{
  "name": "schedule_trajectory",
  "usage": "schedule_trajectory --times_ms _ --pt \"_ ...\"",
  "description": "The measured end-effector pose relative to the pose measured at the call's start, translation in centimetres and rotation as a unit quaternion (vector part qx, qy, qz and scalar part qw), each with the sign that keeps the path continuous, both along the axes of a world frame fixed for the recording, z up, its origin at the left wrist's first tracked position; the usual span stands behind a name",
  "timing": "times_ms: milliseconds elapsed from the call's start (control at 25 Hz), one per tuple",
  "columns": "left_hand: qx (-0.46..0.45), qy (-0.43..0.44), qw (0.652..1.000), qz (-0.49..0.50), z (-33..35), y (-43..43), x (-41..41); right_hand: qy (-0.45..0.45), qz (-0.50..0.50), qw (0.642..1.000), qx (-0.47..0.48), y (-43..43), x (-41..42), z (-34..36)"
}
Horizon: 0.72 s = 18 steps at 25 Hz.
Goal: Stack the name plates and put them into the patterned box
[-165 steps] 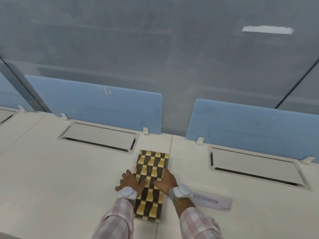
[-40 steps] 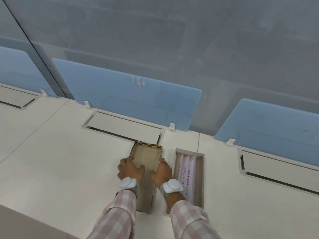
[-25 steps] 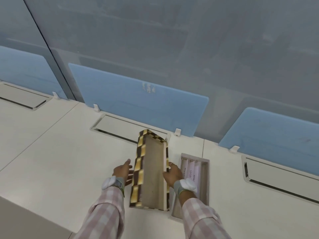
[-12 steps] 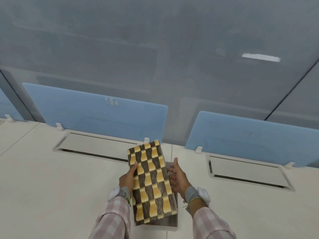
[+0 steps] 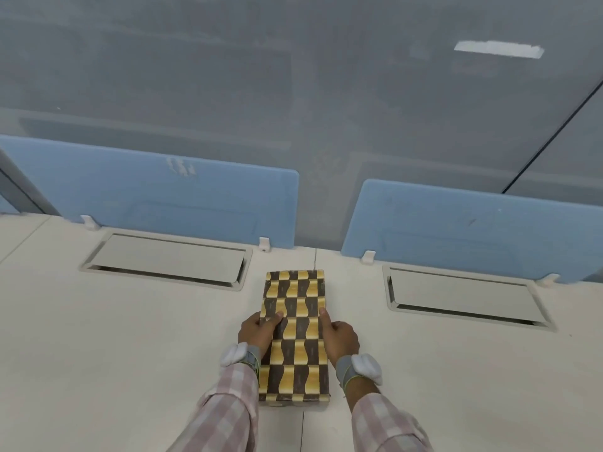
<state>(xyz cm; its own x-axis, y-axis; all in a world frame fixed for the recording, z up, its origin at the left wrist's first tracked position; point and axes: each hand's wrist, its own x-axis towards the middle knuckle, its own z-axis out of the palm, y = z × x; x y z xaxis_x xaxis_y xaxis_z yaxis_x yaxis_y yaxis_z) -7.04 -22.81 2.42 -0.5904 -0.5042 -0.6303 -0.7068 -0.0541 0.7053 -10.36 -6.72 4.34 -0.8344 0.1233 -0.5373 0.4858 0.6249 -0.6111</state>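
Lidded patterned box [image 5: 295,334] on desk [image 5: 130,353] — left hand [image 5: 257,331], right hand [image 5: 341,337] gripping sides

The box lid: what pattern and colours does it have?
The box lid has a wavy dark-brown and yellow check, clearest in head view.

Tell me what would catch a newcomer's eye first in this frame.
The long brown-and-gold wavy-checked box lies lid-on at the middle of the cream desk. The left hand and right hand grip its long sides near mid-length. Behind it stand two pale blue frosted divider panels.
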Motion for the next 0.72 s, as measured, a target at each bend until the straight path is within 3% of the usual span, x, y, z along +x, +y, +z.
schedule_trajectory --times_ms 240,440,720 --pt "-0.033 0.003 0.999 -0.029 0.5 0.6 0.0 0.044 -0.063 0.996 0.038 0.8 0.5 -0.2" --pt "-0.07 -0.034 0.993 -0.093 -0.1 1.3 -1.0 -0.039 0.037 0.996 0.072 1.3 -1.3 -2.4" --pt "-0.104 -0.09 0.981 -0.133 -0.9 1.7 -2.0 -0.041 0.141 0.981 0.127 1.1 -3.6 -2.5"
